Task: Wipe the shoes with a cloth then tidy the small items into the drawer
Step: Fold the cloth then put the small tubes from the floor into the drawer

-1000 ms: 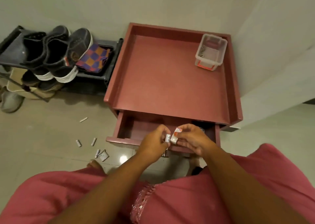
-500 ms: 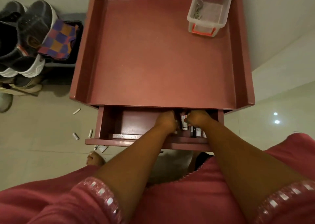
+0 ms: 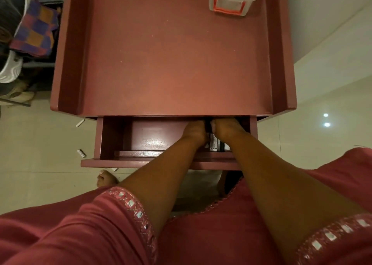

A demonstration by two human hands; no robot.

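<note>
Floor: pale glossy tiles [image 3: 40, 143] are seen on both sides of the hands, with two light reflections to the right.
Cabinet: a reddish-brown cabinet top [image 3: 177, 59] with raised side rims is spread out beyond the hands.
Drawer: the drawer [image 3: 141, 137] is pulled out under the cabinet top; both forearms are reached over its front edge, and bare drawer floor lies to the left of the hands.
Left hand: the left hand [image 3: 194, 130] is placed deep in the drawer's right part, knuckles up, just beside the right hand; whether anything is gripped cannot be told, since the fingers are hidden under the cabinet top.
Right hand: the right hand [image 3: 226, 128] is set just right of the left one, fingers likewise tucked out of sight; its grip cannot be told.
Small items: small light and dark packets [image 3: 214, 143] are seen standing in the drawer between the two wrists, nearer the person than the hands.
Clear box: a transparent plastic box with orange latches [image 3: 231, 0] is set far beyond the right hand at the cabinet's back; small metal bits are seen inside.
Cloth: a checked cloth [image 3: 34, 33] is laid by the shoes [image 3: 10, 67], far to the left of the left hand.
Floor items: small white pieces [image 3: 81, 153] are left on the tiles left of the drawer.
</note>
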